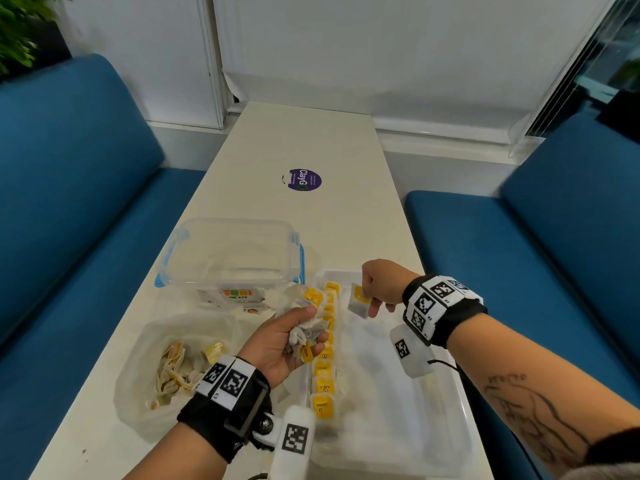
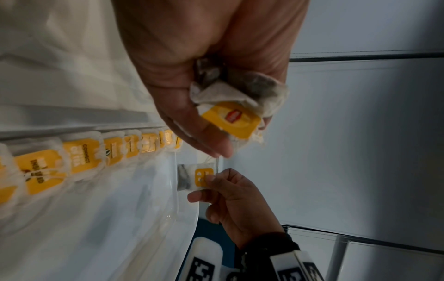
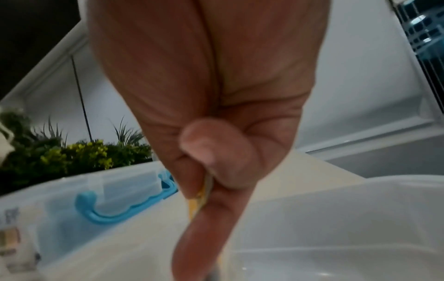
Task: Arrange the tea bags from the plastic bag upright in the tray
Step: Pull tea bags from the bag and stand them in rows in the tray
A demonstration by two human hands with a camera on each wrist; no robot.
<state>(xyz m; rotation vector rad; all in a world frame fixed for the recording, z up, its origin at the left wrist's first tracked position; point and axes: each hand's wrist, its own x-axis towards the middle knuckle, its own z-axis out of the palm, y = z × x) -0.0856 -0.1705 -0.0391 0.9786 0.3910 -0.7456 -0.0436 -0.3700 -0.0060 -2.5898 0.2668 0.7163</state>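
Head view: on the bench [image 1: 304, 140], one white tray [image 1: 433, 431] holds a single row of about ten upright tea bags [image 1: 323, 367] along its left wall. Left of the tray lies one plastic bag [image 1: 145, 362] with more; one clear box [image 1: 230, 252] stands behind it. The left hand [image 1: 282, 344] grips a clump of tea bags [image 1: 306, 332] beside the tray's left wall.

Left wrist view: the right hand [image 2: 236, 199] pinches one tea bag [image 2: 192, 177] over the tray's far end.

Right wrist view: the fingers [image 3: 211, 150] are closed on its yellow tag.
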